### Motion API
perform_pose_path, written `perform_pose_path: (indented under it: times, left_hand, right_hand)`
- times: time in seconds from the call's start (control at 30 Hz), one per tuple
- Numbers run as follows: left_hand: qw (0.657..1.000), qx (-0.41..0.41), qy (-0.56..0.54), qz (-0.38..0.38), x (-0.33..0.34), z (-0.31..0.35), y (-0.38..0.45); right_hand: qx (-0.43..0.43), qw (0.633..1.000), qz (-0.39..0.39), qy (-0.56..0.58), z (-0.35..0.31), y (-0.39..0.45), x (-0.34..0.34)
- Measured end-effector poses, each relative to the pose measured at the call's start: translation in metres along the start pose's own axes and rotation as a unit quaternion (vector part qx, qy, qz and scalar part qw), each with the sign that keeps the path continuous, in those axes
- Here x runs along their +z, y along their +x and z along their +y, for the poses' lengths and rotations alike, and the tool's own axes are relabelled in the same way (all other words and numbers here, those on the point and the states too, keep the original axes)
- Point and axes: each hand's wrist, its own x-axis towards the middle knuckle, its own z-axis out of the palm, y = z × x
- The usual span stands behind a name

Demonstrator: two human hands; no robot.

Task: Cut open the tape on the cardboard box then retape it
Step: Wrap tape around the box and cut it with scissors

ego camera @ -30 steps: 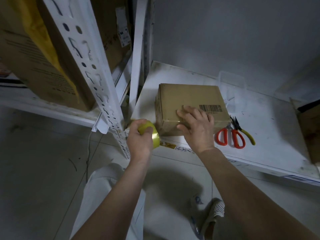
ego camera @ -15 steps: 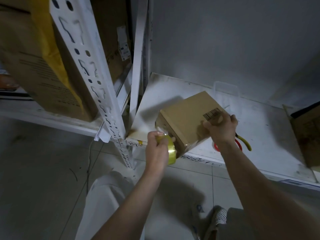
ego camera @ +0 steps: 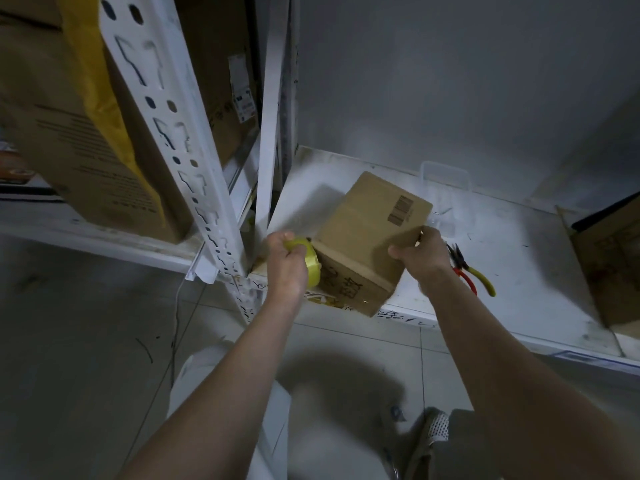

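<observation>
A small brown cardboard box [ego camera: 367, 233] with a barcode label sits turned at an angle on the white shelf [ego camera: 519, 271], one corner jutting past the front edge. My right hand [ego camera: 420, 256] grips the box's right side, thumb on top. My left hand [ego camera: 285, 261] holds a yellow roll of tape [ego camera: 310, 263] pressed against the box's left end. Red-handled scissors [ego camera: 465, 277] lie behind my right wrist, mostly hidden.
Yellow-handled pliers [ego camera: 476, 270] lie beside the scissors. A clear plastic container [ego camera: 445, 188] stands behind the box. An open carton [ego camera: 609, 258] sits at the far right. A perforated white upright [ego camera: 180, 150] and big cartons [ego camera: 79, 133] fill the left. My shoe [ego camera: 429, 441] is on the tiled floor.
The box has been swung round from square to angled, its corner now over the shelf edge. My right hand shifted from its top to its side. My left hand brought the tape against the box.
</observation>
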Motion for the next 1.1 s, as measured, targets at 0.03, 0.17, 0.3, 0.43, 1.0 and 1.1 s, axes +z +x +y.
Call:
perform_pose_path:
  times: [0.03,0.17,0.3,0.43,1.0,1.1]
  left_hand:
    - [1.000,-0.002,0.005,0.000,0.000,-0.002,-0.006]
    - [1.000,-0.001,-0.004,-0.016,0.009,-0.017,-0.030]
    - [0.999,0.000,-0.005,-0.051,0.017,-0.026,-0.046]
    - [0.998,0.023,-0.004,-0.054,0.014,-0.024,-0.052]
    - [0.993,-0.064,-0.060,-0.073,-0.004,0.003,-0.089]
    - [0.989,-0.089,-0.053,-0.107,-0.008,0.009,-0.095]
  right_hand:
    - [-0.004,1.000,0.009,-0.017,-0.001,0.004,0.000]
    - [-0.024,0.984,0.090,-0.154,0.002,0.009,0.000]
    - [-0.037,0.980,0.076,-0.181,0.003,-0.004,-0.005]
    - [-0.159,0.972,0.070,-0.157,-0.014,-0.035,-0.009]
    - [-0.169,0.979,-0.108,0.033,-0.025,-0.092,0.011]
    - [-0.179,0.979,-0.093,-0.004,-0.023,-0.092,0.001]
